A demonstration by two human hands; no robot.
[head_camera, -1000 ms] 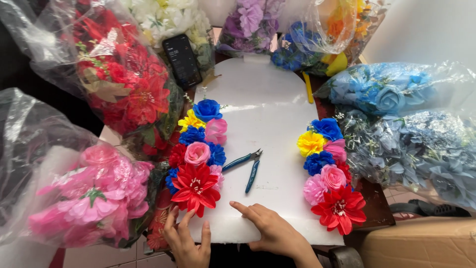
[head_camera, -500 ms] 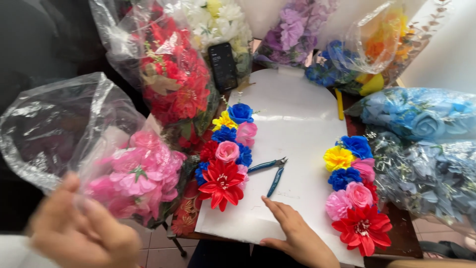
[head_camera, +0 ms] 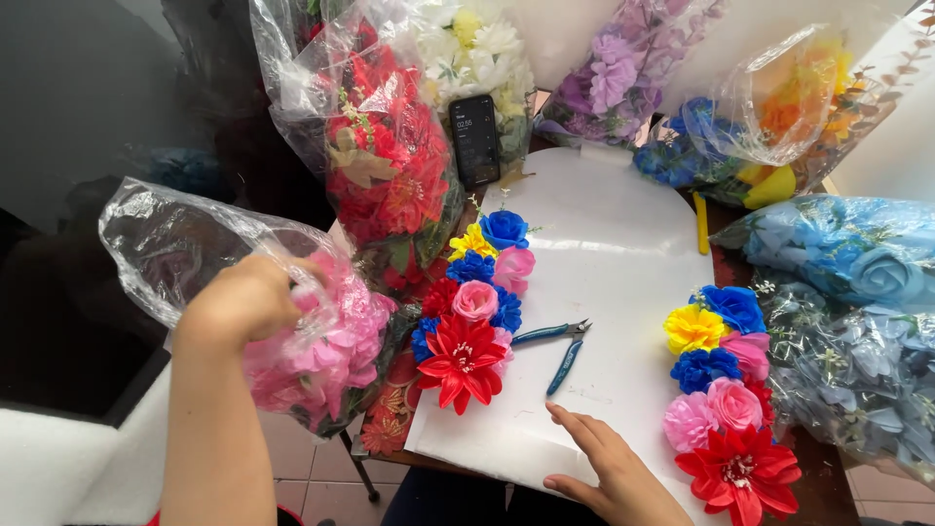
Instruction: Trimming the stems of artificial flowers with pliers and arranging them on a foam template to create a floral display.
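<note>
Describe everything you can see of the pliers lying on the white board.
The pliers are small, with dark blue handles and short metal jaws. They lie flat on the white board, handles spread apart, jaws pointing right and up. They sit between the two flower clusters, just right of the red flower. Neither hand touches them; the right hand rests below on the board.

- Clear plastic bag of pink flowers (head_camera: 292,331): off the white board's (head_camera: 604,292) left edge, gripped by your left hand (head_camera: 243,302).
- Clear bag of red flowers (head_camera: 380,156): at the far left corner.
- Black phone (head_camera: 475,139): upright beside it, screen dark with pale figures.
- Clear bag of orange flowers (head_camera: 789,107): far right corner.
- Bags of blue flowers (head_camera: 847,321): along the right edge.
</note>
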